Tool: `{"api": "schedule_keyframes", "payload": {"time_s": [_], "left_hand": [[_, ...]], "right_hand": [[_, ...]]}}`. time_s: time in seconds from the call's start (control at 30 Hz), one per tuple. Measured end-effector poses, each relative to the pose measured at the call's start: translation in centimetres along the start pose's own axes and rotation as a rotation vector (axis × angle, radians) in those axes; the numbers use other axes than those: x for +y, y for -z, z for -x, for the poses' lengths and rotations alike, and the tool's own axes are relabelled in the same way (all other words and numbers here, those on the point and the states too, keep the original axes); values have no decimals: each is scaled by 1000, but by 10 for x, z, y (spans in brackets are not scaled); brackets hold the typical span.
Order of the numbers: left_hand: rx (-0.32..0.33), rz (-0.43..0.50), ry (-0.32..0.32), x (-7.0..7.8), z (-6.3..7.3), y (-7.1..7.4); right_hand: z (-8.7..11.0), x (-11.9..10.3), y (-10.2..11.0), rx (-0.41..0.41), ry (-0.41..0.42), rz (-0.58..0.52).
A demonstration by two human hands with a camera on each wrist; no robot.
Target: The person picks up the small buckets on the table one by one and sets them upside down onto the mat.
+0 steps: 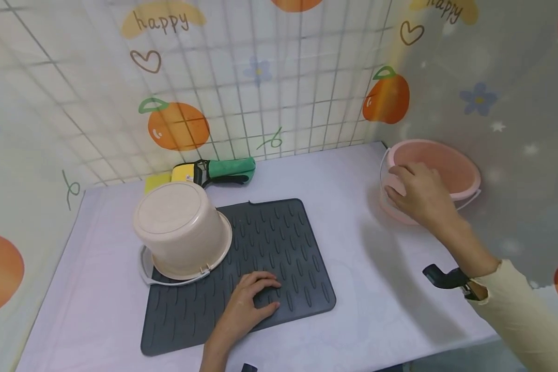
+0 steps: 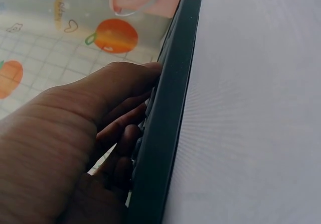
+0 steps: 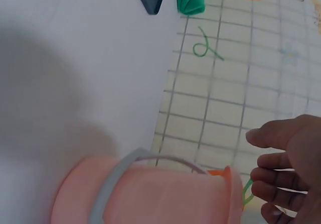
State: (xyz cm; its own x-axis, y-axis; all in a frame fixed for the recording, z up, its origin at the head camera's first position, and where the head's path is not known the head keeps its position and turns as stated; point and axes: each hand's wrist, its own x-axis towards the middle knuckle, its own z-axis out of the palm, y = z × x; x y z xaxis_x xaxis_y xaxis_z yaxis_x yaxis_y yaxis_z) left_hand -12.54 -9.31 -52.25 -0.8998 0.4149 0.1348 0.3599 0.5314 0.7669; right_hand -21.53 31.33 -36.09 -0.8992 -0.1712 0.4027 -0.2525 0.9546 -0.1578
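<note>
My left hand (image 1: 244, 307) rests on a dark grey ridged mat (image 1: 279, 248) near its front edge. In the left wrist view, the thumb and fingertips of the left hand (image 2: 115, 98) touch the mat (image 2: 170, 108), loosely bent and grasping nothing. At the right, my right hand (image 1: 420, 194) hovers by the near rim of an upright pink bucket (image 1: 451, 160). Seen from the right wrist, the right hand (image 3: 288, 169) has loosely bent fingers, with a gap between them and the bucket (image 3: 170, 194). Its grey handle (image 3: 113, 181) hangs down.
A beige bucket (image 1: 181, 227) stands upside down on the mat's back left, its handle (image 1: 144, 263) lying beside it. Behind it lie a yellow-and-green bundle with black parts (image 1: 230, 168) and a yellow piece (image 1: 157, 181). Printed curtains and a wire grid (image 1: 279, 98) border the white-covered table (image 1: 349, 206).
</note>
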Motion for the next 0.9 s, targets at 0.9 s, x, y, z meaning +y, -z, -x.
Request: {"api": "schedule_keyframes", "payload": {"time_s": [0.9], "left_hand": [[1, 3, -21, -1, 1, 3]], "right_hand": [[-8, 21, 6, 121, -74, -9]]}}
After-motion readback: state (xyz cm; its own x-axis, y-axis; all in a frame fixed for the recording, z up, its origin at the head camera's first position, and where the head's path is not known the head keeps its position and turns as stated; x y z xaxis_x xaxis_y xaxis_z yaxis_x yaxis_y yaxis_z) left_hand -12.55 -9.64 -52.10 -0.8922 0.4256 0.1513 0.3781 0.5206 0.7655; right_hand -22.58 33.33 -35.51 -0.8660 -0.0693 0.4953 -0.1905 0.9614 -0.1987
